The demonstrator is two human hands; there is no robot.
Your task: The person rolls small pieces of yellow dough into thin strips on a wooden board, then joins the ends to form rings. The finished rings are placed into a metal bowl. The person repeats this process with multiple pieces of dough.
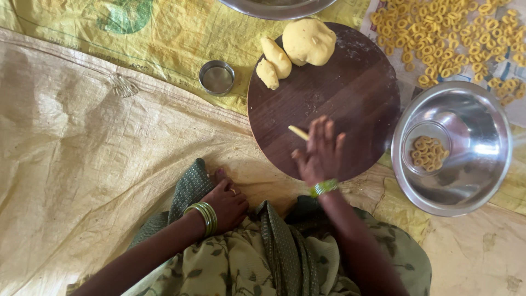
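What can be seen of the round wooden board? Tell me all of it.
The round wooden board is dark brown, with visible grain and faint floury smears, and lies flat on the yellow woven sheet. At its far edge rest a large ball of yellow dough and two smaller dough lumps. The right hand presses on its near part, over a thin dough strip. A steel bowl sits beside its right edge.

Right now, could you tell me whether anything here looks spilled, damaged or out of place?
Nothing stands out. The dough lumps sit on the round board, the right hand rolls a thin dough strip there, and finished rings lie in the steel bowl and on the sheet beyond.
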